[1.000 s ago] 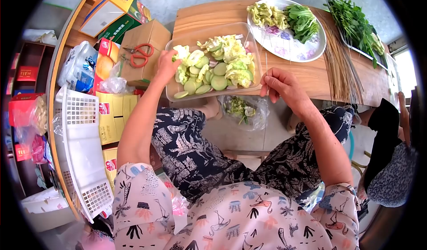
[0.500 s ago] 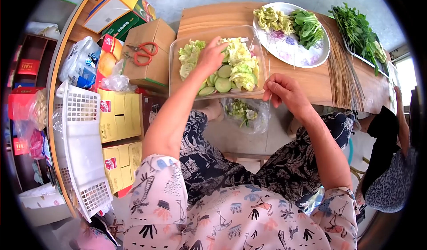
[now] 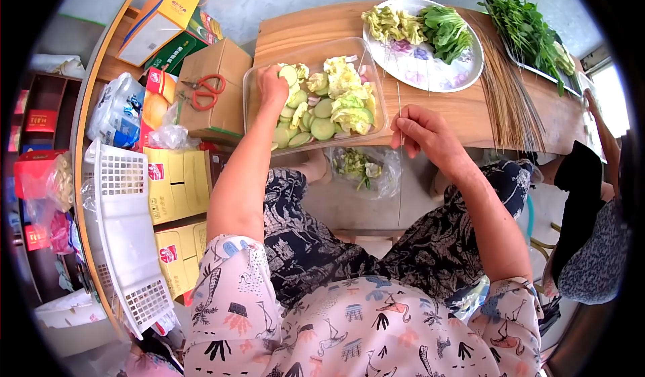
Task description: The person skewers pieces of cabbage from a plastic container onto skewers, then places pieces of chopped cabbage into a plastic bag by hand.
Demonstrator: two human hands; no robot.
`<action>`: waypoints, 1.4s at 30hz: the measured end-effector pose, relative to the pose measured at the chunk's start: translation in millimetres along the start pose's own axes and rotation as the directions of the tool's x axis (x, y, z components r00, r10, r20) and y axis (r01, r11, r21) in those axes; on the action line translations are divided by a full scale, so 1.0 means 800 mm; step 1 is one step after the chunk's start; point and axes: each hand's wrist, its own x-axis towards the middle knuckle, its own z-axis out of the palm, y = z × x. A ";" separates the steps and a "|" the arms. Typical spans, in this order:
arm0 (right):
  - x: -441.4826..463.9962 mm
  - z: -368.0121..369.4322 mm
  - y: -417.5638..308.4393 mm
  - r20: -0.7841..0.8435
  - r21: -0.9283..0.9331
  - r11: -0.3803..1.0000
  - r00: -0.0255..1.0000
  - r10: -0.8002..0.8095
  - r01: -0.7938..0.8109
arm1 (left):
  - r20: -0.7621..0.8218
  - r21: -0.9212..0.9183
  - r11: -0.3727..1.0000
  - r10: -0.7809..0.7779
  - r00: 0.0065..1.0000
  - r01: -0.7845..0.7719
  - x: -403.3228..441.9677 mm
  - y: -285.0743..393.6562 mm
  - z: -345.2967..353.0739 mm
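My left hand [image 3: 273, 89] is inside the clear plastic tub [image 3: 381, 118], at its left side, with its fingers closed round a pale green slice [image 3: 288, 75]. More round slices [image 3: 322, 128] and pale leafy pieces [image 3: 342, 76] lie in the tub. My right hand [image 3: 418, 130] is just right of the tub, over the table's front edge, its thumb and forefinger pinched on a thin skewer [image 3: 399, 95] that points up.
A floral oval plate [image 3: 430, 76] with leafy bunches, loose sticks [image 3: 514, 102] and a tray of greens [image 3: 531, 38] lie on the table. Red scissors [image 3: 209, 92] rest on a carton at left. Beside me are a white basket [image 3: 124, 226] and another person's arm [image 3: 608, 118].
From the tub's left edge, my left hand moved to its middle, then back left, where a slice now shows in its fingers. My right hand still pinches the skewer in nearly the same place.
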 end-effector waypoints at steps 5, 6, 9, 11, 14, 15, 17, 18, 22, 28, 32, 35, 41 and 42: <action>-0.004 -0.002 0.000 -0.015 -0.015 1.000 1.000 -0.022 0.021 | 0.202 -0.176 0.920 0.381 0.902 -0.350 -0.062 0.078 -0.007; -0.004 -0.003 0.001 -0.021 -0.017 1.000 0.999 -0.025 0.025 | 0.205 -0.180 0.919 0.383 0.901 -0.350 -0.077 0.093 -0.001; -0.002 -0.004 0.004 -0.031 -0.032 0.999 0.999 -0.027 0.026 | 0.393 -0.092 0.896 0.434 0.810 -0.435 -0.102 0.114 0.011; -0.002 -0.006 0.006 -0.038 -0.042 0.999 0.999 -0.025 0.023 | 0.435 0.006 0.848 0.475 0.765 -0.529 -0.108 0.117 0.017; -0.003 -0.008 0.006 -0.052 -0.039 0.999 0.999 -0.015 0.013 | 0.409 0.031 0.800 0.537 0.738 -0.599 -0.098 0.102 0.028; -0.004 -0.008 0.005 -0.053 -0.041 0.999 0.999 -0.011 0.009 | 0.442 0.043 0.779 0.546 0.711 -0.625 -0.093 0.096 0.026; -0.004 -0.010 0.005 -0.055 -0.038 0.999 0.998 -0.007 0.005 | 0.375 -0.017 0.760 0.607 0.700 -0.650 -0.085 0.083 0.019; -0.004 -0.011 0.007 -0.052 -0.045 0.999 0.998 -0.018 0.016 | 0.358 -0.117 0.834 0.541 0.761 -0.539 -0.076 0.071 0.022; -0.005 -0.012 0.008 -0.039 -0.049 0.998 0.998 -0.045 0.043 | 0.416 -0.436 0.899 0.170 0.893 0.032 -0.057 0.036 -0.005; -0.006 -0.011 0.006 -0.042 -0.043 0.998 0.998 -0.042 0.040 | 0.495 -0.713 0.557 -0.033 0.868 0.427 -0.041 -0.027 -0.042; -0.006 -0.010 0.007 -0.038 -0.052 0.998 0.998 -0.040 0.038 | 0.447 -0.722 0.555 -0.083 0.891 0.414 -0.035 -0.049 -0.056; -0.004 -0.009 0.012 -0.032 -0.017 0.999 0.998 -0.045 0.044 | 0.378 -0.579 0.764 -0.056 0.924 0.284 -0.031 -0.088 -0.053; -0.007 -0.012 0.010 -0.054 -0.031 0.999 0.998 -0.032 0.030 | 0.221 -0.360 0.919 -0.081 0.972 0.158 -0.035 -0.140 -0.039; -0.007 -0.013 0.011 -0.042 -0.052 0.998 0.999 -0.032 0.029 | 0.218 -0.358 0.920 -0.085 0.972 0.161 -0.037 -0.135 -0.043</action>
